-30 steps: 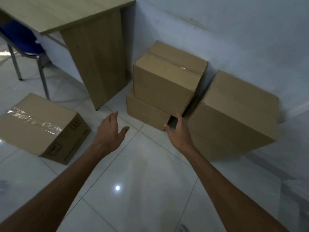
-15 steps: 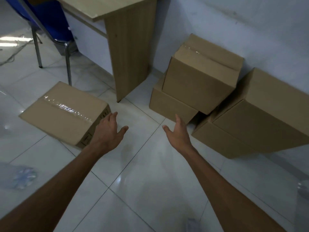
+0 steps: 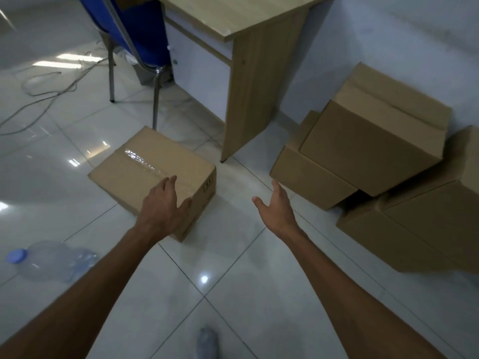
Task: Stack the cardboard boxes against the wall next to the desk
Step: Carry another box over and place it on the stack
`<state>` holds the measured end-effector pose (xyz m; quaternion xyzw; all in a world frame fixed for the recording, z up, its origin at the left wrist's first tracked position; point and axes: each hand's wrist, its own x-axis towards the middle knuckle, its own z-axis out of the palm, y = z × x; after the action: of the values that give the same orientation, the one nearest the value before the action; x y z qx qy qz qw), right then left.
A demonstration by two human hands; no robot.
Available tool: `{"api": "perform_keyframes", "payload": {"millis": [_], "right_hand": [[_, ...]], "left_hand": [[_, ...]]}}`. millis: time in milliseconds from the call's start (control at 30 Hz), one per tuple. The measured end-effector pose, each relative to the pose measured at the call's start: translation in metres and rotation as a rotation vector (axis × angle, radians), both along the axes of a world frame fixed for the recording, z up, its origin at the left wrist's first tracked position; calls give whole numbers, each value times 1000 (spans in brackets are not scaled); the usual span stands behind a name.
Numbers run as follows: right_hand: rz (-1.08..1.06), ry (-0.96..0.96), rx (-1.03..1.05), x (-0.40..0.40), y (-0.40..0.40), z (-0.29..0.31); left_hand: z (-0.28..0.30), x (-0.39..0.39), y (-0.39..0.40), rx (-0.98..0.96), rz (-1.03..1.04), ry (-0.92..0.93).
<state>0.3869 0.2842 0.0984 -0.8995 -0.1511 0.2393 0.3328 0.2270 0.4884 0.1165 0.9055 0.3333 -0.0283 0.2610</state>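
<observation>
A taped cardboard box (image 3: 145, 172) lies alone on the tiled floor, left of the wooden desk (image 3: 248, 81). My left hand (image 3: 163, 208) hovers open over its near right corner; whether it touches is unclear. My right hand (image 3: 278, 208) is open, palm turned left, above bare floor between that box and the boxes by the wall. There a tilted box (image 3: 375, 141) rests on a flat lower box (image 3: 308, 177). A larger box (image 3: 427, 224) leans against the wall (image 3: 388, 35) at the right.
A blue chair (image 3: 140, 35) with metal legs stands behind the lone box, left of the desk. A cable (image 3: 46, 92) trails over the floor at the left. A clear plastic bottle (image 3: 49, 260) lies at the near left. A grey-socked foot (image 3: 207, 343) shows at the bottom.
The view has swung left. Both hands moved away from the wall boxes toward the lone box; my left hand now reaches over its corner.
</observation>
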Motion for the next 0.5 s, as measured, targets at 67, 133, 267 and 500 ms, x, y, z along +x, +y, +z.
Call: {"api": "perform_keyframes", "payload": {"millis": [67,133,267,500], "right_hand": [[15,8,-4,0,23,-8],[23,26,-2,-1,44,-17],[27,46,-9,-1,83,-39],[-7,138,-23,-9,139,-75]], "left_hand": [[-8,-3,19,-7,18,14],[-17,-5,38,-14,35,20],[-35,-4,75,-19,55,43],[-63,-14,129,-37,57,111]]}}
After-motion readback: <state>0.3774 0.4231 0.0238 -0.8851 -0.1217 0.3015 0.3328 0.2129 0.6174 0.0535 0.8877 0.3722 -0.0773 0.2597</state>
